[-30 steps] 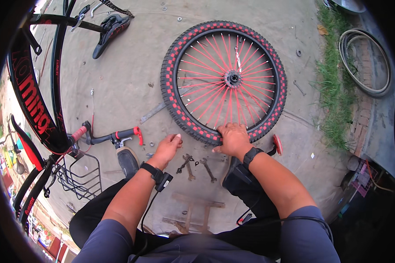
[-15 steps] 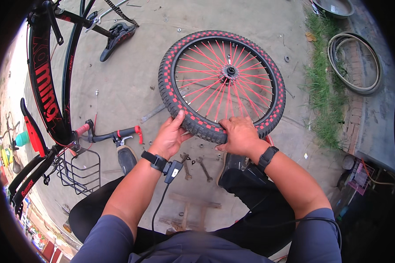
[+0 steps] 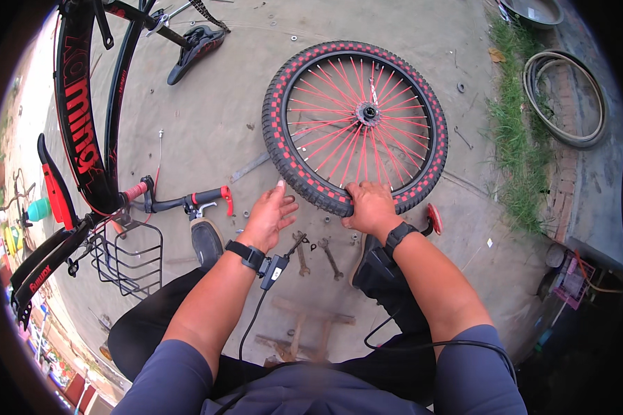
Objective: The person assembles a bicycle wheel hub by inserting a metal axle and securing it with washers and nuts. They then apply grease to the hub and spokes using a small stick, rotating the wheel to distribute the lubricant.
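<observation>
A bicycle wheel (image 3: 435,138) with red spokes and a red-checked black tyre lies on the grey ground. My right hand (image 3: 371,207) grips the near edge of its tyre, thumb outside and fingers over the top by the rim. My left hand (image 3: 273,218) is open just off the tyre's lower left, fingers apart and holding nothing. Between my feet lie two wrenches (image 3: 332,259) and small black parts (image 3: 313,247), with small nuts (image 3: 327,220) about them.
At my left are a black-and-red bicycle frame (image 3: 86,131), saddle (image 3: 197,54), handlebar (image 3: 180,204) and wire basket (image 3: 135,266). A flat metal bar (image 3: 246,168) lies left of the wheel. Grass (image 3: 512,159), coiled tyres (image 3: 564,100) and a metal basin (image 3: 533,14) line the right.
My left hand moved up to the tyre, then drew back from it with fingers spread. My right hand keeps hold of the near edge; the wheel shifted slightly.
</observation>
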The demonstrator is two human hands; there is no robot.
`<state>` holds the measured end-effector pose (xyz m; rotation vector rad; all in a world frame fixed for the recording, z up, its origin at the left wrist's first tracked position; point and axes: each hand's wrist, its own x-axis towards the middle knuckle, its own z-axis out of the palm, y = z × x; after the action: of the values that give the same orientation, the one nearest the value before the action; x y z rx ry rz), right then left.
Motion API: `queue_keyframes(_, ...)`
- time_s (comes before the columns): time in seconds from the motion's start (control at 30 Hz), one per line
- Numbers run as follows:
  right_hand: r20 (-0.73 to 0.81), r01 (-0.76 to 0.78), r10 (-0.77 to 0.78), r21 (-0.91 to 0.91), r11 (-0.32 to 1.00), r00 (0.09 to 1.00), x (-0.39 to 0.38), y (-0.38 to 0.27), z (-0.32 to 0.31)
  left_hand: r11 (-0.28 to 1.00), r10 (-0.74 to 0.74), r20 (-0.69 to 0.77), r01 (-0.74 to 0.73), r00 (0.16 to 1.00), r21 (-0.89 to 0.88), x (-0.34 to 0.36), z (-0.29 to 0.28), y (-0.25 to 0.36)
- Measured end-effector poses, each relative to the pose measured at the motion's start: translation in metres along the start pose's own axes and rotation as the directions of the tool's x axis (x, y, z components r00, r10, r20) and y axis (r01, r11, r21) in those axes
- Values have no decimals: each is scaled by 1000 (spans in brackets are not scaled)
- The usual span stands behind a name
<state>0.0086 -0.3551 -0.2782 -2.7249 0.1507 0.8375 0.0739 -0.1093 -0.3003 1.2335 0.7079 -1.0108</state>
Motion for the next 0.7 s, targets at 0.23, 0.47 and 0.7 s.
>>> queue_keyframes(0.23, -92, 99, -100, -23, 995, 991, -19, 3, -39, 999, 33, 77, -30, 997, -41, -7, 6, 8)
queue_keyframes(0.47, -119, 132, -142, -82, 988, 983, -38, 4, -123, 996, 80, 69, -77, 994, -45, -27, 4, 21)
queue_keyframes(0.7, -56, 48, -53, -90, 995, 997, -21, -8, -52, 941, 329, -5, -327, 944, 82, -78, -4, 106)
